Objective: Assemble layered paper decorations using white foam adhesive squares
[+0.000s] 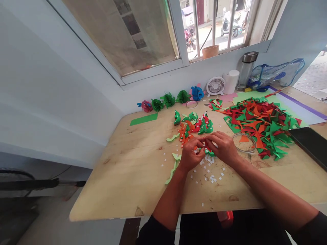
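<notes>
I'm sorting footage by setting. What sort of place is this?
Probably a home or small-workshop craft spot beside a barred window: a wooden table bears a heap of red, orange and green paper scraps, scattered small white squares, and folded green paper figures near the wall.

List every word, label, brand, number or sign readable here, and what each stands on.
No text can be read in this view.
Clear pouch: any print is too blurred to read.
White scooter outside: any markings are too small to read.
</notes>
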A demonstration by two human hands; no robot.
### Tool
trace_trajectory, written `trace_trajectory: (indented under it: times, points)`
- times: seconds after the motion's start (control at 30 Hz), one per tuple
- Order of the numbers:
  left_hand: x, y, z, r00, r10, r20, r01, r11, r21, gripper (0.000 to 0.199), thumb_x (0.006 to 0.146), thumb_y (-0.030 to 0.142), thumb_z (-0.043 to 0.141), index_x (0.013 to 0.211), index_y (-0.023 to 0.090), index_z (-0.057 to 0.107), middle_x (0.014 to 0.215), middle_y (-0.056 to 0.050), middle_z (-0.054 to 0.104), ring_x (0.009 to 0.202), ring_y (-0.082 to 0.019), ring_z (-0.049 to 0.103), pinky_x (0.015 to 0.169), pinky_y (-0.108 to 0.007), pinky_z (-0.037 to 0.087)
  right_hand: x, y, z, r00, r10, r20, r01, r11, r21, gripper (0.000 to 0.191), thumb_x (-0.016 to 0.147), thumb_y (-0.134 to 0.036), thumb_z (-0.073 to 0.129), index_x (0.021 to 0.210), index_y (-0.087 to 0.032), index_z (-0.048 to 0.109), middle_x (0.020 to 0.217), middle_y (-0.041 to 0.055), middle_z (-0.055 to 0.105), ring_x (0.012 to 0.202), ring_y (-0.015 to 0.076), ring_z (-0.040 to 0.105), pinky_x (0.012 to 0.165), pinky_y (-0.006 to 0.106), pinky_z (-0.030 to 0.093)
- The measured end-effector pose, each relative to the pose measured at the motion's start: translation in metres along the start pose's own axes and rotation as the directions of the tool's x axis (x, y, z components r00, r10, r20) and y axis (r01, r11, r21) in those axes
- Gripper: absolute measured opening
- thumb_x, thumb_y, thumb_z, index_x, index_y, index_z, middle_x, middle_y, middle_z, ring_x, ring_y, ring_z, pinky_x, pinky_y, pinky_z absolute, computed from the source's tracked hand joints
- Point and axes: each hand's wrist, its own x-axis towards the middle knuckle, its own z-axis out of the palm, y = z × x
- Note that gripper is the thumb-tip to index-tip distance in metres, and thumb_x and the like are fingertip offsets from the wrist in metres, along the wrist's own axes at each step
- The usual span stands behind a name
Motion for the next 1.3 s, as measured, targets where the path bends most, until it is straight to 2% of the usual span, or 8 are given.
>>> trace_trajectory:
  times: [0.2, 0.33, 0.6, 0.77, 0.9, 1.0, 1.13, 1.3]
  points:
    - [0.000, -0.001, 0.000, 1.000, -0.003, 0.014, 0.003, 0.999, -0.036, 0.011, 0.067, 0.009, 0.057, 0.065, 0.018, 0.052, 0.093, -0.008, 0.068, 0.088, -0.019, 0.065, 0.077, -0.033, 0.051, -0.001, 0.001, 0.002, 0.997, 0.079, 0.005, -0.079, 0.991, 0.110, 0.012, 0.084, -0.018, 0.053, 0.078, -0.020, 0.063, 0.073, 0.0048, 0.066, 0.068, 0.0167, 0.060, 0.064, 0.028, 0.046]
    - [0.000, -0.002, 0.001, 0.999, -0.030, 0.030, 0.033, 0.994, -0.105, 0.010, 0.066, 0.009, 0.058, 0.064, 0.017, 0.053, 0.095, -0.009, 0.069, 0.090, -0.020, 0.065, 0.079, -0.034, 0.051, -0.001, 0.005, 0.004, 0.971, 0.240, -0.015, -0.233, 0.954, 0.191, 0.011, 0.082, -0.021, 0.053, 0.076, -0.019, 0.062, 0.068, 0.0025, 0.065, 0.060, 0.0146, 0.058, 0.057, 0.026, 0.046]
    - [0.001, -0.005, 0.001, 0.962, -0.273, 0.005, 0.256, 0.894, -0.369, 0.005, 0.070, 0.016, 0.057, 0.065, 0.015, 0.056, 0.095, -0.012, 0.069, 0.084, -0.019, 0.066, 0.074, -0.033, 0.052, 0.003, 0.015, -0.005, 0.882, 0.454, -0.128, -0.425, 0.882, 0.202, 0.016, 0.080, -0.028, 0.053, 0.069, -0.019, 0.061, 0.061, 0.0012, 0.061, 0.052, 0.0132, 0.052, 0.051, 0.025, 0.043]
    - [0.002, -0.004, 0.001, 0.965, -0.253, -0.074, 0.223, 0.931, -0.289, 0.005, 0.069, 0.017, 0.058, 0.065, 0.016, 0.056, 0.091, -0.010, 0.070, 0.078, -0.017, 0.066, 0.069, -0.031, 0.053, 0.004, 0.014, -0.006, 0.898, 0.427, -0.106, -0.383, 0.877, 0.289, 0.013, 0.079, -0.026, 0.055, 0.085, -0.019, 0.064, 0.071, 0.0022, 0.064, 0.058, 0.0142, 0.055, 0.056, 0.027, 0.047]
    - [0.002, 0.001, 0.001, 0.981, -0.148, -0.125, 0.135, 0.986, -0.101, 0.004, 0.069, 0.014, 0.058, 0.067, 0.017, 0.057, 0.088, -0.007, 0.071, 0.072, -0.016, 0.065, 0.064, -0.027, 0.053, 0.005, 0.007, -0.009, 0.919, 0.386, 0.081, -0.386, 0.836, 0.390, 0.018, 0.084, -0.029, 0.052, 0.083, -0.018, 0.067, 0.073, 0.0030, 0.067, 0.065, 0.0156, 0.059, 0.057, 0.026, 0.046]
    - [0.002, 0.002, 0.000, 0.977, -0.140, -0.161, 0.133, 0.990, -0.053, 0.005, 0.070, 0.015, 0.057, 0.067, 0.017, 0.057, 0.085, -0.006, 0.070, 0.068, -0.014, 0.064, 0.062, -0.026, 0.052, 0.007, 0.002, -0.011, 0.934, 0.296, 0.199, -0.356, 0.821, 0.447, 0.022, 0.086, -0.031, 0.050, 0.080, -0.018, 0.066, 0.074, 0.0041, 0.067, 0.067, 0.0163, 0.060, 0.059, 0.027, 0.046]
    - [0.003, 0.001, 0.001, 0.966, -0.185, -0.178, 0.163, 0.978, -0.130, 0.004, 0.069, 0.015, 0.057, 0.066, 0.017, 0.058, 0.082, -0.005, 0.070, 0.066, -0.013, 0.063, 0.063, -0.026, 0.051, 0.006, -0.002, -0.009, 0.957, 0.201, 0.208, -0.276, 0.852, 0.445, 0.018, 0.084, -0.030, 0.054, 0.076, -0.018, 0.064, 0.069, 0.0037, 0.065, 0.061, 0.0151, 0.057, 0.055, 0.027, 0.045]
    - [0.004, -0.002, 0.005, 0.909, -0.390, -0.148, 0.309, 0.868, -0.388, 0.007, 0.068, 0.020, 0.060, 0.064, 0.015, 0.057, 0.065, -0.001, 0.063, 0.057, -0.010, 0.058, 0.056, -0.022, 0.048, 0.002, -0.004, -0.002, 0.983, 0.139, 0.118, -0.169, 0.937, 0.305, 0.008, 0.082, -0.025, 0.056, 0.081, -0.020, 0.063, 0.073, 0.0043, 0.064, 0.066, 0.0165, 0.058, 0.058, 0.028, 0.046]
